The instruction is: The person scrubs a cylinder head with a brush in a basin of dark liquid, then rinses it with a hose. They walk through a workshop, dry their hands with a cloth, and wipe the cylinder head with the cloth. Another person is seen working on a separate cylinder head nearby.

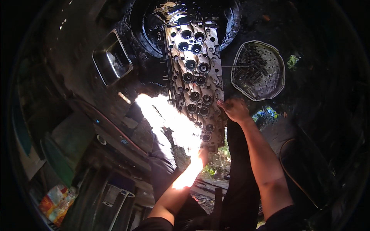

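Observation:
A long metal engine cylinder head with rows of round valve openings stretches away from me, its far end over a dark round tub. Along its right edge, my right hand grips the side, fingertips at the rim and the other fingers curled. My left hand is at the near end, against or just under the casting. Harsh sunlight bleaches that hand and the near left part of the casting, so its fingers cannot be made out.
Right of the casting lies a perforated metal basket holding several dark coil springs. A rectangular steel pan stands at the left. The ground looks dark and wet. A colourful plastic bag lies at the lower left.

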The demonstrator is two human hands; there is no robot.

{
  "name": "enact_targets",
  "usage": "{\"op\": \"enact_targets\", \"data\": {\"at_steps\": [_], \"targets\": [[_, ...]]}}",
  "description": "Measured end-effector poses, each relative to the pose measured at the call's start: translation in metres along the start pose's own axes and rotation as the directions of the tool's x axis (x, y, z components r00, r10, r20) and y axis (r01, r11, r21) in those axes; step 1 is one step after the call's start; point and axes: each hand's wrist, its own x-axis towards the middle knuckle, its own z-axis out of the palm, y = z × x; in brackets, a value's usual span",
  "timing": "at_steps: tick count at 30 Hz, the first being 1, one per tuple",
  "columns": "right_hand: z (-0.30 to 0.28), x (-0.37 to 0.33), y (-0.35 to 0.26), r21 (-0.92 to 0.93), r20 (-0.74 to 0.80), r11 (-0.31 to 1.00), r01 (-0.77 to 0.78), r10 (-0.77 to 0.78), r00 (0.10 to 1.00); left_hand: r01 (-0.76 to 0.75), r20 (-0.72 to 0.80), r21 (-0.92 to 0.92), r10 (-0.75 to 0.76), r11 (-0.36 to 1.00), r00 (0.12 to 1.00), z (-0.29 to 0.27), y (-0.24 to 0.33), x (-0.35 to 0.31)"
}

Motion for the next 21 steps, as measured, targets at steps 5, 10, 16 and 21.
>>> {"op": "enact_targets", "data": {"at_steps": [5, 10, 16, 21], "targets": [[0.013, 0.011, 0.002, -0.094, 0.023, 0.995, -0.031, 0.033, 0.999, 0.016, -0.001, 0.029, -0.016, 0.999, 1.000, 0.010, -0.005, 0.042], [0.026, 0.014, 0.004, -0.096, 0.114, 0.995, -0.022, 0.033, 0.993, -0.112, -0.377, 0.158, 0.165, 0.981, 0.912, 0.027, -0.020, 0.066], [0.044, 0.015, 0.012, 0.004, 0.219, 0.994, -0.113, 0.110, 0.969, -0.112, -0.189, 0.019, 0.113, 0.994, 0.975, 0.050, -0.042, 0.097], [0.066, 0.017, 0.020, -0.020, 0.279, 0.992, -0.125, 0.125, 0.952, -0.061, -0.216, 0.021, 0.064, 0.998, 0.974, 0.058, -0.055, 0.124]]}}
